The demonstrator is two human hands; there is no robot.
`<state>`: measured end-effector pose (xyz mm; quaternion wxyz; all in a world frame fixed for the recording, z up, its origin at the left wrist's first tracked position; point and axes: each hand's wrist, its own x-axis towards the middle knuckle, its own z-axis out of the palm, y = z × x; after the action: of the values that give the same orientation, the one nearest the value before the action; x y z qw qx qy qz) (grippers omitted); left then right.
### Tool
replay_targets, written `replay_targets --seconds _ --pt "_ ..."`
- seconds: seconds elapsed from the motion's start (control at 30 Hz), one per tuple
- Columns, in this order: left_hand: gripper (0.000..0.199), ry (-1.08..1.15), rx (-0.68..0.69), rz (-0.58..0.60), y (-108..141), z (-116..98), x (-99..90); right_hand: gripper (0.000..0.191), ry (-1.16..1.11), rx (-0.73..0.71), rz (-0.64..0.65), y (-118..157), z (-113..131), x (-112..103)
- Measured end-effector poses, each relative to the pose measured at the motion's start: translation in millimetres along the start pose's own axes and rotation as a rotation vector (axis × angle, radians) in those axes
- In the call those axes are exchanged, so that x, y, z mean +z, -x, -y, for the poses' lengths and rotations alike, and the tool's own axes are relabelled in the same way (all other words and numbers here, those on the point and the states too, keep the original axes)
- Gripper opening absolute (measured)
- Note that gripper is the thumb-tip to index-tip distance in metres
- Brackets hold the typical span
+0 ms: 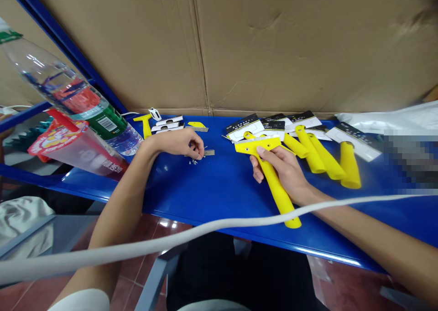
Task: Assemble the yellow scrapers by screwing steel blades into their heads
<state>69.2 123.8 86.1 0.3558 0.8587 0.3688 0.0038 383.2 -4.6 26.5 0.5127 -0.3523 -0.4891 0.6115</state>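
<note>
The right hand (282, 172) is closed around a yellow plastic scraper (278, 197), its wide head toward the far left and its handle running near, past the palm. The left hand (176, 143) is drawn narrow, its fingertips (197, 155) pinched down on the blue table (219, 201), just beside a small steel blade (209, 152); whether they grip anything is too small to tell. Tiny metal pieces (193, 162) lie just near the fingertips. Further yellow scrapers (316, 153) and black-and-white backing cards (244, 126) lie far right.
</note>
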Motion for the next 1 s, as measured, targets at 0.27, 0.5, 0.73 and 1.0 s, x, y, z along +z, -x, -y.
replay_targets --seconds 0.27,0.5,0.73,1.0 --pt "0.021 -0.04 0.079 -0.067 2 -14 -1.1 0.041 0.009 0.025 0.008 0 1 1" --pt "0.027 0.383 0.265 -0.343 -16 -48 32.2 0.043 0.023 0.177 0.109 4 0 4" --pt "0.028 0.656 0.233 -0.28 -34 -69 77.1 0.044 0.037 0.311 0.249 7 -3 7" --pt "0.03 0.747 0.16 -0.281 -37 -74 86.6 0.047 0.112 0.33 0.275 6 4 14"
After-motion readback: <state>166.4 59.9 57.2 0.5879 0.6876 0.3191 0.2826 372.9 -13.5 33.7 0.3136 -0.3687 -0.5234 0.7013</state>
